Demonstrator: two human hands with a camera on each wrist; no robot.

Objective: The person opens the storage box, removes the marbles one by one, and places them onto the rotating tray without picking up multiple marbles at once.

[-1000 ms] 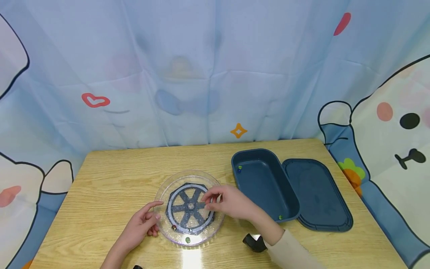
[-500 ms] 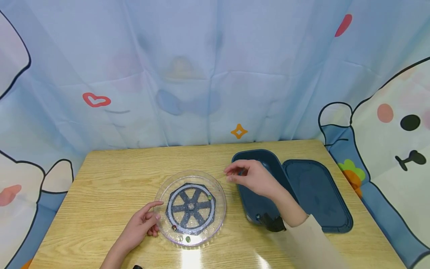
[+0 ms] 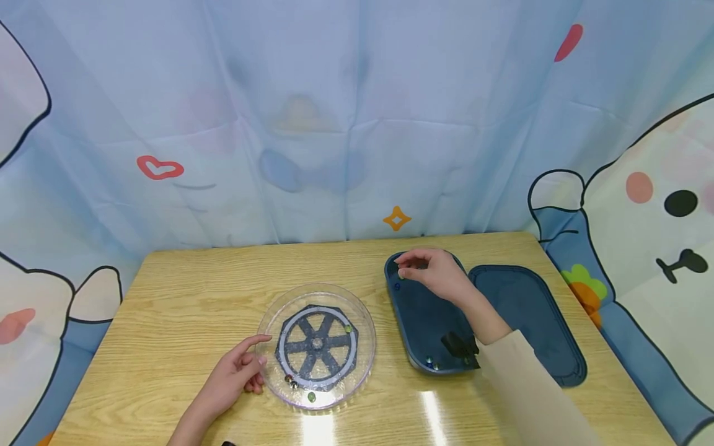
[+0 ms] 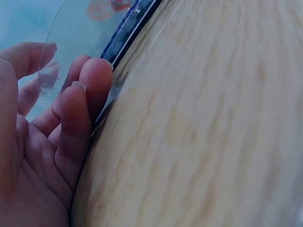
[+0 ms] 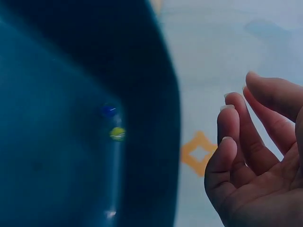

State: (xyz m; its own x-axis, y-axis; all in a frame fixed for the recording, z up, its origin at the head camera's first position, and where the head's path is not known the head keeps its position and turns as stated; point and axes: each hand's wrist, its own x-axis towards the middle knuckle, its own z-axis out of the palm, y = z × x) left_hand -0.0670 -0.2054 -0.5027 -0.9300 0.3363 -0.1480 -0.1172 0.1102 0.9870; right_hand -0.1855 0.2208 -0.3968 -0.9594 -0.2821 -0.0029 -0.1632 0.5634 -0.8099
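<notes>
Four marbles on one clear plate; at least four more in one blue tray; one lid beside it. Two hands: the left hand, fingers loosely bent, touched the plate's rim; the right hand, thumb and forefinger narrowly parted, hovered above the tray's far end.

Head view down over table, wrist views close beside fingers
</notes>
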